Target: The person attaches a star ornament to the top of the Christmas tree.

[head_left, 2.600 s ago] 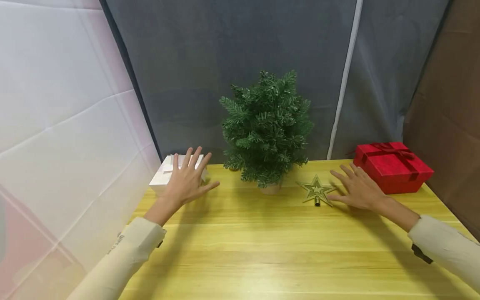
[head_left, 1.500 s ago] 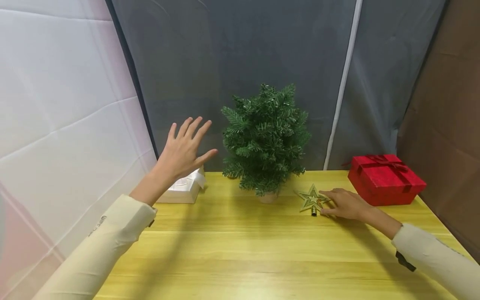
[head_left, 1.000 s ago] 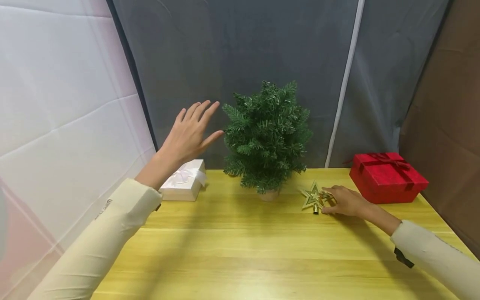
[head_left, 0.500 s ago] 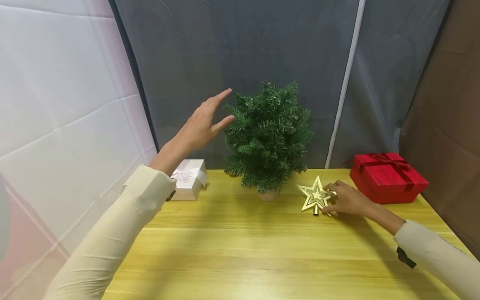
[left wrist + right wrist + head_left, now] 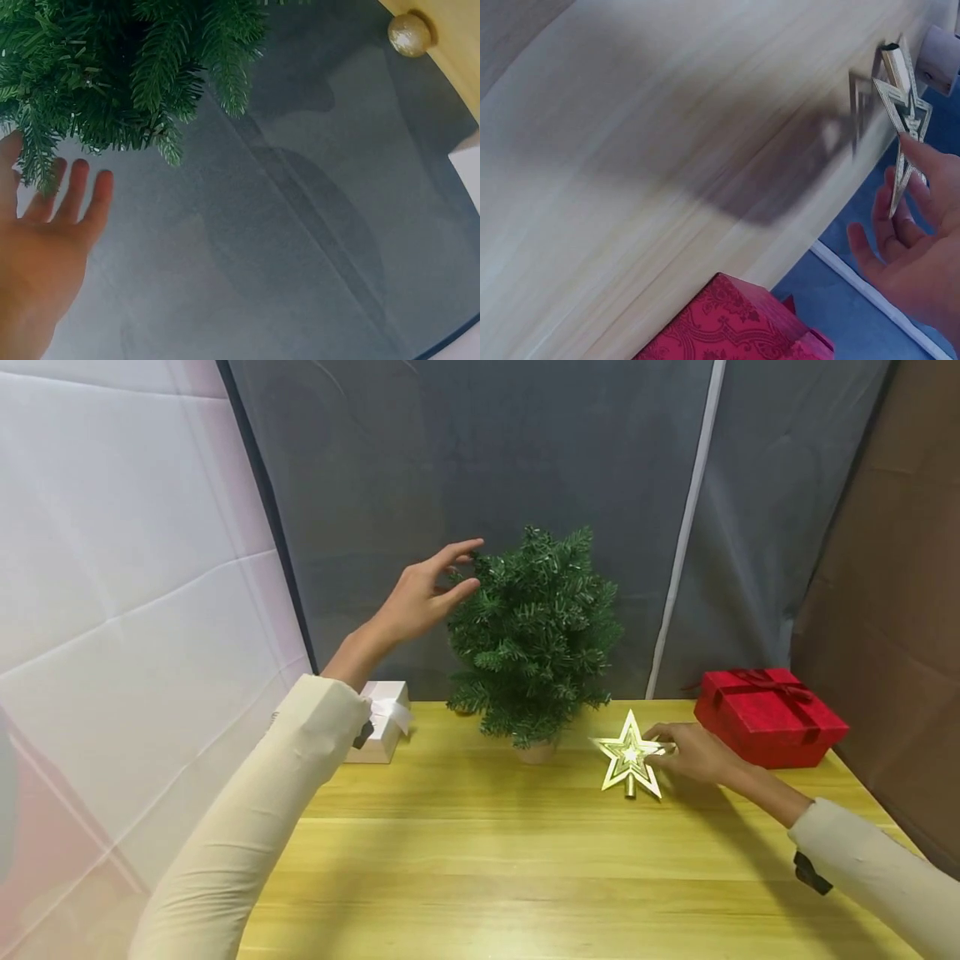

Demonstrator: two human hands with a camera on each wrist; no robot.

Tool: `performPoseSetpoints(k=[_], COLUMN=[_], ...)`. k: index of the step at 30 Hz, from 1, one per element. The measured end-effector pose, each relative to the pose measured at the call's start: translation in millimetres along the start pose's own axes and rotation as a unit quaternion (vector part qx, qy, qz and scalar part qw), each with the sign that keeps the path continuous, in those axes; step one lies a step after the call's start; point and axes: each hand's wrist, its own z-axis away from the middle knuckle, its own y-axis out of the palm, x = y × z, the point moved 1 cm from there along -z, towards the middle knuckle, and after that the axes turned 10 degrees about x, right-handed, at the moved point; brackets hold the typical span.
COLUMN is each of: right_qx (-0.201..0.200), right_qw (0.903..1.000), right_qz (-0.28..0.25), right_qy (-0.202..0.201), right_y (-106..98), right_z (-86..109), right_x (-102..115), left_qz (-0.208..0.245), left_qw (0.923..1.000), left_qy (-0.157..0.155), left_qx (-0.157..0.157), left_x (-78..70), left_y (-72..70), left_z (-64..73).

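Observation:
My right hand [image 5: 697,753] pinches one arm of a gold star tree topper [image 5: 628,757] between thumb and fingers. The star stands tilted up, its short tube pointing down; the right wrist view shows the star [image 5: 904,105] edge-on, its shadow falling on the table. My left hand [image 5: 420,597] is raised at the upper left side of a small green artificial Christmas tree [image 5: 536,635], thumb and fingers apart. In the left wrist view the left hand [image 5: 52,247] has its fingertips by a branch tip; whether they touch it I cannot tell.
A red gift box [image 5: 780,718] with a dark red ribbon sits at the right. Behind my left forearm is a white gift box [image 5: 386,743] with a ribbon bow. A gold ball [image 5: 409,34] lies near the table's back edge. Grey fabric [image 5: 360,460] hangs behind.
My left hand has risen from over the white box and moved right to the tree. My right hand has taken hold of the star and tilted it up from lying flat.

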Motion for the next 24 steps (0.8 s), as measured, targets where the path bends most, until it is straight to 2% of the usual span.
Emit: performPoseSetpoints(k=[4, 7, 13, 19, 24], right_qx=[-0.016, -0.011, -0.003, -0.014, -0.030], right_qw=[0.9994, 0.9989, 0.9989, 0.9993, 0.9995], right_qz=[-0.002, -0.015, -0.008, 0.009, 0.006], right_qy=[-0.032, -0.043, -0.045, -0.033, 0.004], right_y=[-5.5, -13.9, -39.2, -65.6, -88.4], right_z=[-1.4, -3.5, -6.1, -8.6, -8.0], right_x=[-0.1, 1.0, 9.7, 15.5, 19.9], left_qz=[0.017, 0.033, 0.061, 0.075, 0.085], left_qw=[0.9997, 0.9988, 0.9960, 0.9937, 0.9920], left_qy=[-0.001, -0.003, -0.017, -0.017, -0.021], left_qx=[-0.018, -0.037, -0.064, -0.081, -0.090], left_x=[0.4, 0.7, 2.0, 4.0, 5.0], left_y=[1.9, 2.3, 3.9, 5.9, 6.4], left_z=[-0.6, -1.4, -1.4, -1.6, -1.3])
